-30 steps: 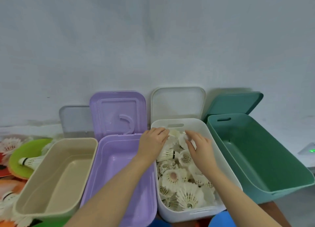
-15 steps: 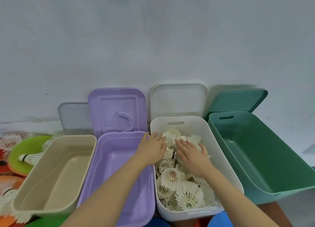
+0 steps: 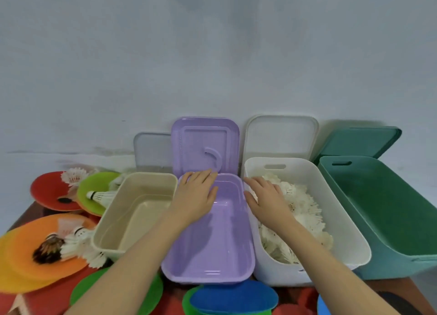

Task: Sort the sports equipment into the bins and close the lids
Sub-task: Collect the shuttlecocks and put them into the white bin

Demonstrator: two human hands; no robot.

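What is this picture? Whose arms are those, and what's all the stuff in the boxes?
A person wears a camera on their head, so you see their own arms from above. Both hands are open and hold nothing. The left hand hovers over the empty purple plastic bin. The right hand rests on a pile of white feather shuttlecocks in the white plastic bin. Beside them stand an empty beige bin and an empty green bin. The bins' lids lean against the wall behind. On the left, more shuttlecocks lie on colourful flat discs.
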